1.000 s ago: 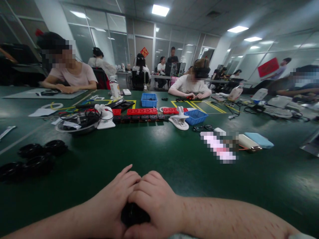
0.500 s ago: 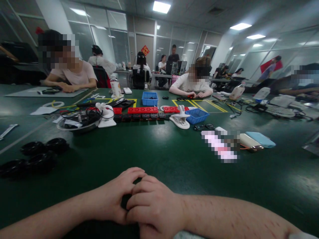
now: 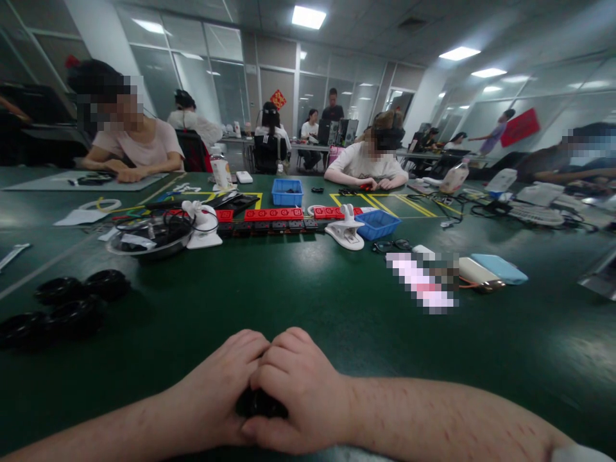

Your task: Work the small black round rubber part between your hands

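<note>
My left hand [image 3: 231,378] and my right hand [image 3: 301,391] meet at the table's near edge, fingers curled and touching. Between them is a glossy black piece [image 3: 262,404], mostly covered by the fingers; its full shape is hidden. Both hands are closed around it, the right thumb along its lower side. Several glossy black ring-shaped pieces [image 3: 74,316] lie on the green table [image 3: 308,301] to the left.
Ahead stand a metal bowl [image 3: 147,247] of dark parts, a white clip stand [image 3: 347,231], red socket strips [image 3: 274,213] and a blue bin [image 3: 378,224]. Glasses [image 3: 392,246] and a light-blue case [image 3: 500,268] lie to the right. Co-workers sit across the table.
My hands have shifted their grip: the right fingers have lifted and the right thumb now shows below. The black piece between my hands is more visible. The view has turned slightly.
</note>
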The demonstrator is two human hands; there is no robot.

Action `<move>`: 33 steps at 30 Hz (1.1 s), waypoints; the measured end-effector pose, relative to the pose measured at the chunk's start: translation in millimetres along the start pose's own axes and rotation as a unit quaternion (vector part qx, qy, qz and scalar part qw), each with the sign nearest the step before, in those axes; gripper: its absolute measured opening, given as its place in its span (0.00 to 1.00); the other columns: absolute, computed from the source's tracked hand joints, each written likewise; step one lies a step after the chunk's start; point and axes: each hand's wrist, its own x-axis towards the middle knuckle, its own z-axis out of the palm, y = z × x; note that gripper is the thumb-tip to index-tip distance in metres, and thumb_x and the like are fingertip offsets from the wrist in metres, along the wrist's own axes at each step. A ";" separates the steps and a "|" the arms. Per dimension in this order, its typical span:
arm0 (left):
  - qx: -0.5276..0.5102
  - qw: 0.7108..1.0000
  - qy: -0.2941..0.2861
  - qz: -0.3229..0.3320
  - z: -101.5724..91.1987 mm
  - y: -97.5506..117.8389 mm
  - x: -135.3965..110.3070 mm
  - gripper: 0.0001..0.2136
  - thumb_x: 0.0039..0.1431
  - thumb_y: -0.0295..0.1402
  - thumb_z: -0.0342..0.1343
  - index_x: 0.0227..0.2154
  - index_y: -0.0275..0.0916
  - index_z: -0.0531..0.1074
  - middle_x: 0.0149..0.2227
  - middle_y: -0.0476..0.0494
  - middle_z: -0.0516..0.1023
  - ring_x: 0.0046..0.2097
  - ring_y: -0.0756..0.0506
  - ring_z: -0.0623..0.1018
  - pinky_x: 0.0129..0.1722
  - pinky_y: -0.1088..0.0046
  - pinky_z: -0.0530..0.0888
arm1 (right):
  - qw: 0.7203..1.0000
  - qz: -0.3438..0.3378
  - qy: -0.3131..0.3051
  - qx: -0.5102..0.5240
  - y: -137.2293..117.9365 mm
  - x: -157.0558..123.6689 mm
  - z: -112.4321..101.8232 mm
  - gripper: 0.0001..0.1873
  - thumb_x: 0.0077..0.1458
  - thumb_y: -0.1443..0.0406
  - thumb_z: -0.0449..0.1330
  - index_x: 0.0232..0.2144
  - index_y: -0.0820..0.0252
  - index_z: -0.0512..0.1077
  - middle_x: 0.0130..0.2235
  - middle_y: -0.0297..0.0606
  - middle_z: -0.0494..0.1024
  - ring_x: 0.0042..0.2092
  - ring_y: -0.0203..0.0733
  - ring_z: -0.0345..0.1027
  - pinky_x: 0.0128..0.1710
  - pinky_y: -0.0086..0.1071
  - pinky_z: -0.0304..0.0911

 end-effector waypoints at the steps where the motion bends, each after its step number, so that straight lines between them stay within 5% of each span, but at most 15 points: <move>1: -0.002 1.000 0.000 0.001 1.2 -0.7 -0.5 0.14 0.40 0.33 0.62 0.33 0.39 0.70 0.38 0.45 0.68 0.41 0.41 0.67 0.44 0.63 0.67 | 1.000 -0.005 -0.007 0.005 0.1 0.1 -0.4 0.17 0.48 0.51 0.55 0.27 0.60 0.65 0.27 0.33 0.70 0.31 0.37 0.60 0.33 0.33 0.53; 6: -0.038 0.999 -0.010 0.033 -0.7 -7.2 0.6 0.19 0.34 0.26 0.60 0.36 0.42 0.70 0.41 0.47 0.66 0.45 0.41 0.66 0.49 0.63 0.66 | 0.995 -0.073 -0.022 0.067 2.0 1.0 -3.8 0.09 0.45 0.62 0.53 0.28 0.60 0.68 0.30 0.34 0.73 0.35 0.37 0.62 0.38 0.34 0.56; 12: -0.069 0.996 -0.054 0.022 -6.3 -16.4 2.0 0.34 0.39 0.28 0.59 0.54 0.45 0.58 0.55 0.44 0.58 0.57 0.36 0.59 0.58 0.58 0.60 | 0.986 -0.132 -0.061 0.083 1.8 2.6 -8.0 0.08 0.43 0.65 0.52 0.28 0.58 0.69 0.32 0.30 0.76 0.39 0.38 0.62 0.47 0.35 0.54; 17: -0.039 0.997 -0.065 0.023 -1.4 -21.0 -1.9 0.42 0.37 0.29 0.59 0.59 0.44 0.49 0.59 0.42 0.56 0.60 0.34 0.56 0.61 0.51 0.47 | 0.988 -0.116 0.008 0.104 -0.1 3.4 -7.6 0.12 0.48 0.64 0.48 0.32 0.62 0.69 0.32 0.34 0.75 0.40 0.38 0.63 0.49 0.34 0.55; 23: 0.016 0.998 -0.055 0.023 -10.4 2.0 -3.4 0.30 0.38 0.30 0.59 0.50 0.43 0.62 0.50 0.43 0.65 0.53 0.37 0.64 0.60 0.47 0.43 | 0.992 -0.023 0.086 0.086 -1.9 2.2 -7.9 0.19 0.55 0.55 0.44 0.29 0.63 0.67 0.31 0.38 0.71 0.35 0.38 0.62 0.38 0.33 0.57; 28: 0.057 0.996 0.038 -0.053 -1.6 11.1 -6.6 0.29 0.30 0.51 0.65 0.35 0.38 0.69 0.36 0.45 0.70 0.42 0.38 0.69 0.57 0.42 0.46 | 0.995 0.017 0.080 0.050 -1.7 0.4 -3.6 0.24 0.55 0.48 0.44 0.25 0.61 0.65 0.26 0.34 0.68 0.30 0.37 0.58 0.33 0.33 0.53; 33: 0.046 0.994 0.064 -0.075 8.9 5.4 -6.7 0.15 0.36 0.33 0.62 0.31 0.39 0.70 0.35 0.47 0.69 0.40 0.41 0.69 0.57 0.47 0.50 | 0.998 0.018 0.051 0.036 -0.2 0.3 -2.7 0.16 0.50 0.53 0.54 0.27 0.61 0.66 0.28 0.33 0.70 0.32 0.37 0.59 0.34 0.33 0.54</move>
